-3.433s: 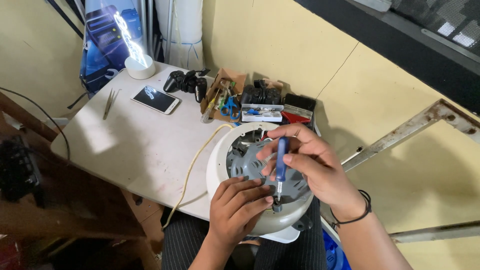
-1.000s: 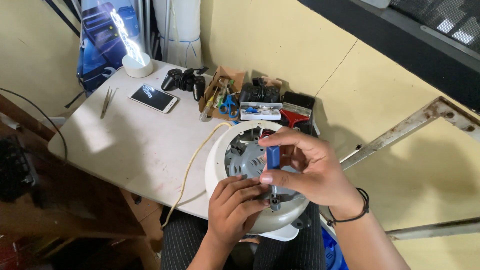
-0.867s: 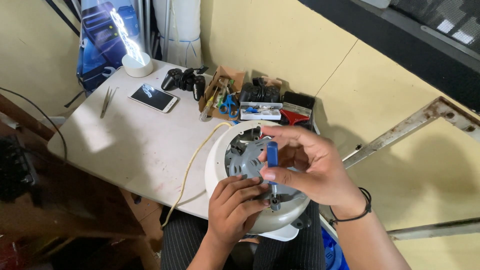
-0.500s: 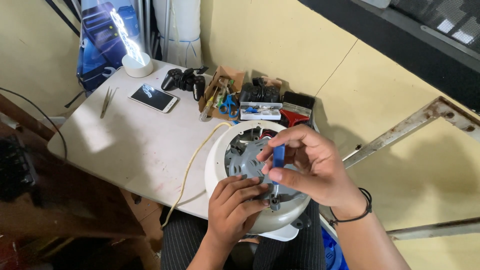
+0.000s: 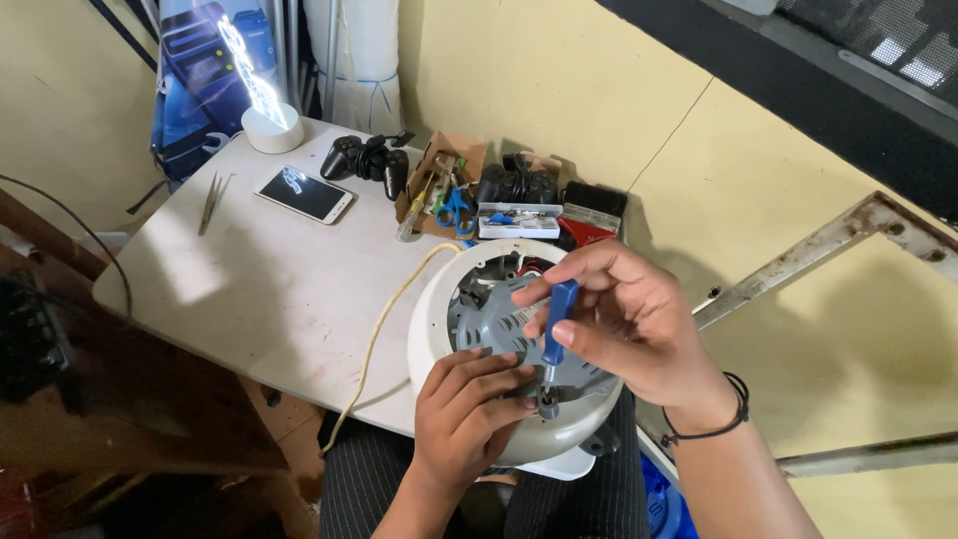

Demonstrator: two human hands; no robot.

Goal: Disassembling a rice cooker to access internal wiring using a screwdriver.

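A round white appliance housing (image 5: pixel 431 329) with a grey inner plate lies on its back at the near edge of the white table (image 5: pixel 259 289), partly on my lap. My right hand (image 5: pixel 639 329) grips a blue-handled screwdriver (image 5: pixel 557 321), held nearly upright with its tip down at a grey post on the housing's near rim. My left hand (image 5: pixel 464 414) rests on that rim, fingers pressed beside the tip. A pale cord (image 5: pixel 384 324) runs from the housing off the table's front edge.
At the table's back lie a smartphone (image 5: pixel 304 194), tweezers (image 5: pixel 211 202), a black game controller (image 5: pixel 367 160), a cardboard box of tools with scissors (image 5: pixel 446 195), a small parts case (image 5: pixel 519 221) and a white lamp base (image 5: pixel 272 128). A yellow wall stands behind; a rusty metal frame (image 5: pixel 838 245) is at right.
My right hand has regripped and twisted the screwdriver, which stays upright on the same spot of the rim. My left hand and the housing have held still.
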